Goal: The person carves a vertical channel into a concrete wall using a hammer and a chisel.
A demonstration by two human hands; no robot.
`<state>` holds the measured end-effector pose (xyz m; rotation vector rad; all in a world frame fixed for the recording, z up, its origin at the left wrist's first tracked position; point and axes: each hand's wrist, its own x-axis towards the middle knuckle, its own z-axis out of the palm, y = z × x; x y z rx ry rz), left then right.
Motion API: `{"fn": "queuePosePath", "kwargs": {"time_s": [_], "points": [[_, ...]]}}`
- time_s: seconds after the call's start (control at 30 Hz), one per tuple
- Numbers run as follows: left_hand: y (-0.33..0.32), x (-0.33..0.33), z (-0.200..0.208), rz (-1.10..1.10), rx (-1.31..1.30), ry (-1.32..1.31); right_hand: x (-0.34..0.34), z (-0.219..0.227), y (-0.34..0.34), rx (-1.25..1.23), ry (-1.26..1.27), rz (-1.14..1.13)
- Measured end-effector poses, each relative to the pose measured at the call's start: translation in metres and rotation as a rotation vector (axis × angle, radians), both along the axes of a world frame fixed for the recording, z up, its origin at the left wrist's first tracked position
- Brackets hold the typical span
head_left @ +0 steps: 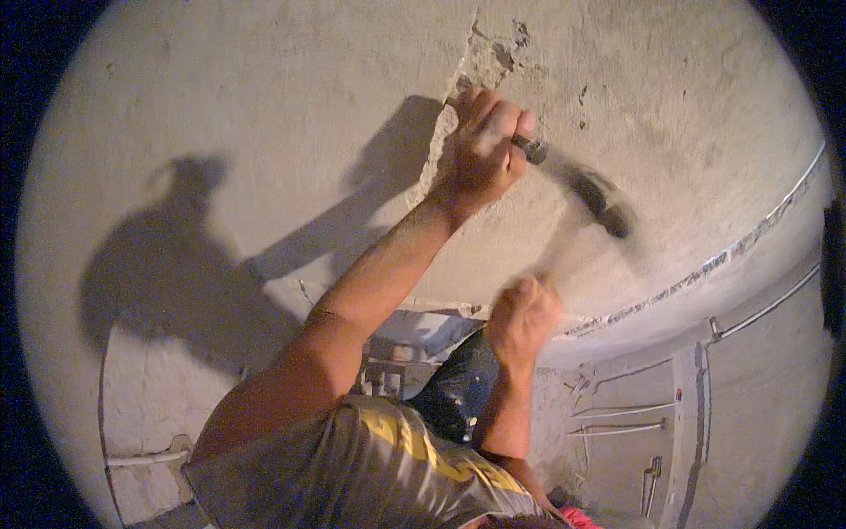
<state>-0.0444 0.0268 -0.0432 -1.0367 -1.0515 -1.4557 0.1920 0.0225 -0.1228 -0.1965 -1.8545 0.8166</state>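
Note:
My left hand [487,148] is closed around a dark metal chisel [530,150], whose blunt end sticks out past the thumb side. The chisel's other end is hidden by the fingers, next to a broken patch [485,66] in the plastered surface [291,106]. Lower and to the right, my right hand [524,317] grips the handle of a hammer [604,204]. Motion smears the hammer; its dark head is close to the chisel's blunt end, and I cannot tell whether they touch.
A chipped, rough edge [687,282] curves along the right of the plaster. Beyond it, pipes [626,429] run along a wall at lower right. Another pipe [145,458] crosses broken plaster at lower left. My shadow falls on the left.

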Motion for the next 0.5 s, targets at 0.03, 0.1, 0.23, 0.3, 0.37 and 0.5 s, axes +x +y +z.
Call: {"fn": "queuePosePath", "kwargs": {"time_s": [0.03,0.1,0.23,0.3,0.37,0.5], "points": [[-0.002,-0.004,0.003,-0.015,0.001,-0.020,-0.009,0.005,0.000,-0.121,-0.056,0.051],[-0.002,-0.006,-0.001,0.053,-0.004,0.055,-0.006,-0.009,0.013,-0.184,-0.059,-0.024],[-0.016,0.004,-0.008,0.016,-0.019,0.090,0.058,-0.017,0.035,0.047,0.449,0.115],[-0.014,0.008,-0.013,-0.066,-0.118,0.140,0.068,0.045,-0.019,-0.212,0.931,0.539],[-0.012,0.009,-0.015,-0.052,-0.258,0.213,0.069,0.058,-0.031,-0.011,0.908,0.481],[-0.011,0.022,-0.006,-0.056,-0.378,0.315,0.070,0.038,-0.023,-0.123,0.959,0.412]]}}
